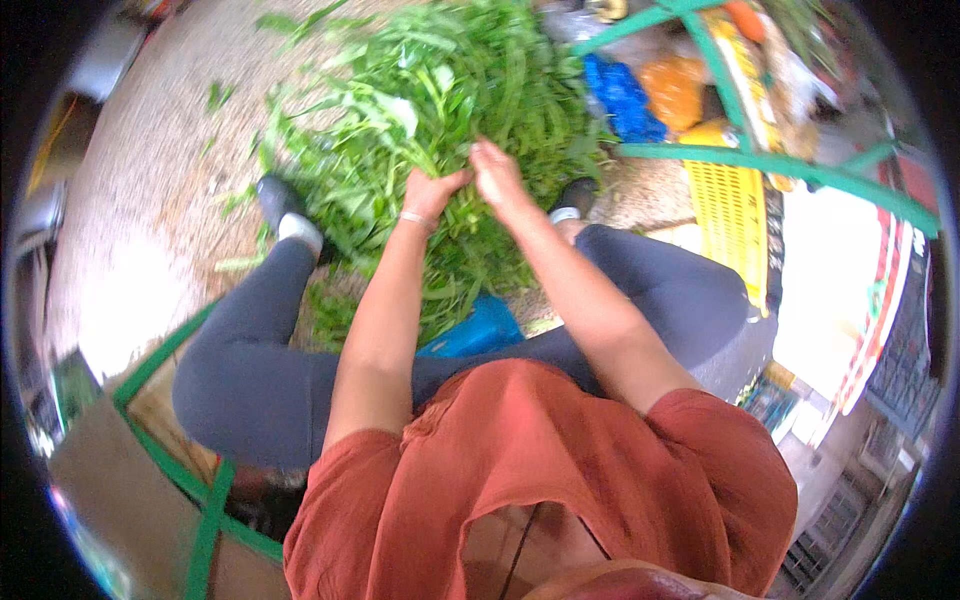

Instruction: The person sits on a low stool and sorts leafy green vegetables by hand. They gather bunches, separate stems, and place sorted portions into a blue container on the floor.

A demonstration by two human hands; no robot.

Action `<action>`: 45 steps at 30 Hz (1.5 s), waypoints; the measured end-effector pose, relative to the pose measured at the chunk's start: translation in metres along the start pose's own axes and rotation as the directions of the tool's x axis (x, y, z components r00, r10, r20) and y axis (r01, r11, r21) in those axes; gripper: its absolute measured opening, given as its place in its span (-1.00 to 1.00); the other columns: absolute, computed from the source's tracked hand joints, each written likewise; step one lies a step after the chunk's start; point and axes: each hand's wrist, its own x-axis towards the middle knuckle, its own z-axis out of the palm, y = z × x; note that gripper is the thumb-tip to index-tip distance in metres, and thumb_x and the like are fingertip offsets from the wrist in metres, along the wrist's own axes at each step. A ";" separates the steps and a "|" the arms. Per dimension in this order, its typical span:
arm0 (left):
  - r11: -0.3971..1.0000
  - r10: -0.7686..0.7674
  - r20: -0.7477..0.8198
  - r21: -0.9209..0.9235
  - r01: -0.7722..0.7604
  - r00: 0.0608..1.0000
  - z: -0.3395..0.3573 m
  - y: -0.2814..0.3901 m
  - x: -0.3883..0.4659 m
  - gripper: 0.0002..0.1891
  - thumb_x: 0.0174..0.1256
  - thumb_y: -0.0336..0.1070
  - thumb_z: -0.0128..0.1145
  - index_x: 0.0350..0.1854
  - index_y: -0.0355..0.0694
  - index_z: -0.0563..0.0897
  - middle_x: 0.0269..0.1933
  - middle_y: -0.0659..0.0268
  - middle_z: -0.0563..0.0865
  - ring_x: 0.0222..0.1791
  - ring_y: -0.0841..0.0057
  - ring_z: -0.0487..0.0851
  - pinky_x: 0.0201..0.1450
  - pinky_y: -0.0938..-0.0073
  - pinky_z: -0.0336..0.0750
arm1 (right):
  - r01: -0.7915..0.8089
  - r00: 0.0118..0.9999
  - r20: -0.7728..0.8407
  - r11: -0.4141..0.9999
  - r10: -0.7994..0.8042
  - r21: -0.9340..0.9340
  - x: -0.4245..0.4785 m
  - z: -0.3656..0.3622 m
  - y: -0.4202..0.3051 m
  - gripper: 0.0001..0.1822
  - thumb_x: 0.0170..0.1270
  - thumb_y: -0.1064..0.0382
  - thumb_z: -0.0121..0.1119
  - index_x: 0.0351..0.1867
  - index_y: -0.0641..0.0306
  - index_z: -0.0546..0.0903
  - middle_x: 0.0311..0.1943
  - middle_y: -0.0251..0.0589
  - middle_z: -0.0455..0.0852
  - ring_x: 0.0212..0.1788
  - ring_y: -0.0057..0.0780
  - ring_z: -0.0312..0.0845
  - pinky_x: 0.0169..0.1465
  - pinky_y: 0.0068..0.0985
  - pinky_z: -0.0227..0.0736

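Observation:
A large heap of long-leaved green vegetables (540, 112) lies on the ground between my feet. My left hand (431, 196) is closed around the stems of a bunch of leafy greens (420, 112), whose leaves fan out away from me. Close beside it, my right hand (496, 176) is at the right side of the stems, with its fingertips near the left thumb. Blur hides whether its fingers pinch a stem. Loose stems and leaves hang below both hands. Under them, nearer my lap, a blue plastic object (480, 330) is partly covered by greens.
At the right stand a green metal frame (675, 154) and a yellow perforated plastic basket (731, 225). Blue netting or bag material (622, 97) and an orange bag (673, 90) lie behind the frame. Scattered leaves (219, 96) dot the concrete ground at the left. Another green frame (206, 517) is at lower left.

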 end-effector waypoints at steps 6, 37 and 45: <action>0.932 -0.094 0.184 -0.329 0.151 0.978 -0.005 0.015 -0.013 -0.60 0.00 -0.34 0.24 -0.05 -0.26 0.52 -0.12 0.26 0.63 -0.16 0.42 0.60 -0.09 0.42 0.50 | 0.027 0.981 -0.196 0.998 -0.017 0.052 0.017 0.031 0.035 -0.53 0.37 0.01 -0.23 0.14 0.29 0.39 -0.12 -0.05 0.59 -0.19 -0.31 0.51 0.02 -0.32 0.39; 0.680 0.181 0.095 -0.731 -0.055 0.979 0.038 0.090 -0.014 -0.65 0.05 -0.32 0.17 -0.09 -0.32 0.52 -0.08 0.03 0.61 -0.11 0.23 0.58 0.00 0.16 0.49 | 0.247 0.739 -0.553 0.919 -0.384 -0.307 0.008 -0.301 -0.153 -0.73 0.09 0.15 -0.01 -0.36 0.33 0.57 -0.42 -0.09 0.64 -0.43 -0.37 0.54 -0.38 -0.45 0.43; 0.691 0.005 0.012 -0.722 0.005 1.000 0.072 0.095 -0.011 -0.78 0.07 -0.26 0.22 -0.28 -0.21 0.54 -0.28 0.20 0.65 -0.29 0.22 0.62 -0.12 0.05 0.51 | -0.064 0.979 -0.114 0.782 0.171 0.620 -0.115 -0.035 -0.027 -0.89 0.06 0.32 0.04 -0.42 0.14 0.34 -0.66 -0.46 0.34 -0.71 -0.69 0.15 -0.69 -0.70 0.01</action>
